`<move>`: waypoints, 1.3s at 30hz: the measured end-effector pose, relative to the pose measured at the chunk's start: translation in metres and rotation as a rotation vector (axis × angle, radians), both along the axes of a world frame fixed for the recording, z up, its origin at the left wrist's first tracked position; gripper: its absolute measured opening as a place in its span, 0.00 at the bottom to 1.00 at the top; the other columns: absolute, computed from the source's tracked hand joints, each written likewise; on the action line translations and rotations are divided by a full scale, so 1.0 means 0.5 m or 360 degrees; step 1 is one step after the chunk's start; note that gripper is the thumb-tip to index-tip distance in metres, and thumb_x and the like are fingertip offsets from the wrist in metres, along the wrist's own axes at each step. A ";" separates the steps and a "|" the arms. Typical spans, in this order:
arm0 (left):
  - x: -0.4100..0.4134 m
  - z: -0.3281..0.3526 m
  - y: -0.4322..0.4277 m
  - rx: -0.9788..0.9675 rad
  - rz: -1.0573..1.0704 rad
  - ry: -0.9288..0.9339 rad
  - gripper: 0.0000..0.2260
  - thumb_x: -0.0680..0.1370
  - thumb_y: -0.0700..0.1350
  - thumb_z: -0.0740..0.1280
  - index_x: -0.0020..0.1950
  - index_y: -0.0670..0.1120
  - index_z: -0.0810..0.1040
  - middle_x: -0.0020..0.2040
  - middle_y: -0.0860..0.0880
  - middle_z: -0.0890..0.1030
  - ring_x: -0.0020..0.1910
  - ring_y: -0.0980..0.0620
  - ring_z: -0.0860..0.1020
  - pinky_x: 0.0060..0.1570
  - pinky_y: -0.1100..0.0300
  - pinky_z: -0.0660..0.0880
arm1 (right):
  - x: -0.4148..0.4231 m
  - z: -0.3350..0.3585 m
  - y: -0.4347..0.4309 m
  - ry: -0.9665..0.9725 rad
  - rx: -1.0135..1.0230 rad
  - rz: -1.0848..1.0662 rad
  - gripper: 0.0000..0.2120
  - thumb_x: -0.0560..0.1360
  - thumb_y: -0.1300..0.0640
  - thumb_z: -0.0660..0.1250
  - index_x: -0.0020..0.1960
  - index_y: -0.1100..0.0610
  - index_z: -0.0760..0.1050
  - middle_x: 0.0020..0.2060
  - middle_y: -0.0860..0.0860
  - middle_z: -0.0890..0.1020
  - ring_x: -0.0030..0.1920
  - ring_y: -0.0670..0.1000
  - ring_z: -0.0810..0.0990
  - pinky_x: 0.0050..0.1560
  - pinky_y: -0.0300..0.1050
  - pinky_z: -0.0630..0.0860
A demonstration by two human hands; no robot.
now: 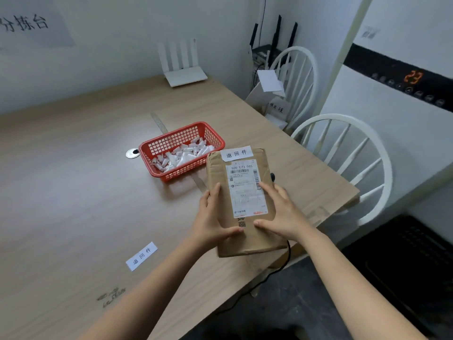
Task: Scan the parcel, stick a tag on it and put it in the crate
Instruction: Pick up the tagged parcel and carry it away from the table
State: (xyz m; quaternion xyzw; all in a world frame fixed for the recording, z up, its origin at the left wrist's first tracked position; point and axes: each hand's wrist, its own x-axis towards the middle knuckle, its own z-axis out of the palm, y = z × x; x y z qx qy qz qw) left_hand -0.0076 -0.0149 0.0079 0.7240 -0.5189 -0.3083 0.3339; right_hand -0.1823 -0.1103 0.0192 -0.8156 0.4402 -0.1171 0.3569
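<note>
Holding the brown cardboard parcel (241, 200) over the near right part of the wooden table (73, 182), with the left hand (213, 217) gripping its left side and the right hand (282, 212) gripping its right side, thumbs lying on top. Showing a white shipping label (247, 190) on the parcel's top and a small white tag (236, 153) stuck at its far edge. Sitting just beyond the parcel: a red basket (181, 149) of rolled white paper bits (183, 154), with another white tag (141, 255) lying flat on the table near the left arm.
</note>
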 end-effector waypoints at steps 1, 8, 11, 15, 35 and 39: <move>-0.016 0.010 -0.008 -0.0014 -0.0037 -0.0024 0.51 0.63 0.51 0.77 0.75 0.53 0.45 0.75 0.47 0.52 0.74 0.51 0.55 0.68 0.59 0.57 | -0.018 0.007 0.000 -0.0001 -0.0028 -0.0034 0.44 0.65 0.51 0.74 0.72 0.43 0.50 0.74 0.51 0.53 0.72 0.53 0.57 0.69 0.48 0.60; -0.202 0.050 -0.089 -0.0093 -0.0271 -0.0066 0.51 0.63 0.52 0.77 0.74 0.55 0.44 0.76 0.47 0.52 0.75 0.50 0.53 0.70 0.57 0.56 | -0.226 0.044 -0.023 -0.0060 -0.0117 -0.0296 0.45 0.64 0.50 0.75 0.72 0.43 0.51 0.73 0.51 0.55 0.72 0.53 0.59 0.69 0.47 0.60; -0.312 0.046 -0.127 -0.0131 -0.0364 -0.0023 0.51 0.63 0.52 0.77 0.75 0.55 0.45 0.77 0.46 0.50 0.76 0.51 0.50 0.72 0.56 0.54 | -0.344 0.050 -0.035 -0.0039 -0.0129 -0.0404 0.45 0.65 0.50 0.75 0.73 0.44 0.51 0.74 0.51 0.53 0.72 0.53 0.58 0.71 0.50 0.59; -0.468 0.033 -0.169 -0.0154 -0.0500 0.0026 0.51 0.62 0.54 0.76 0.74 0.57 0.45 0.77 0.48 0.50 0.76 0.52 0.49 0.69 0.59 0.53 | -0.510 0.051 -0.046 -0.0044 -0.0117 -0.0539 0.45 0.64 0.51 0.75 0.72 0.44 0.52 0.73 0.52 0.55 0.72 0.52 0.59 0.70 0.45 0.59; -0.983 -0.013 -0.434 -0.0058 -0.1375 -0.0016 0.52 0.62 0.57 0.76 0.74 0.59 0.42 0.78 0.48 0.48 0.76 0.53 0.46 0.69 0.58 0.56 | -1.013 -0.010 -0.093 -0.0096 0.0010 -0.1355 0.43 0.66 0.53 0.74 0.72 0.44 0.52 0.75 0.49 0.51 0.73 0.48 0.53 0.64 0.39 0.54; -1.052 -0.024 -0.524 0.0004 -0.1565 -0.0040 0.53 0.62 0.55 0.76 0.74 0.58 0.41 0.77 0.47 0.47 0.76 0.53 0.47 0.69 0.59 0.55 | -1.062 -0.042 -0.142 -0.0137 -0.0013 -0.1524 0.42 0.66 0.54 0.74 0.72 0.44 0.52 0.75 0.49 0.53 0.72 0.48 0.55 0.62 0.38 0.54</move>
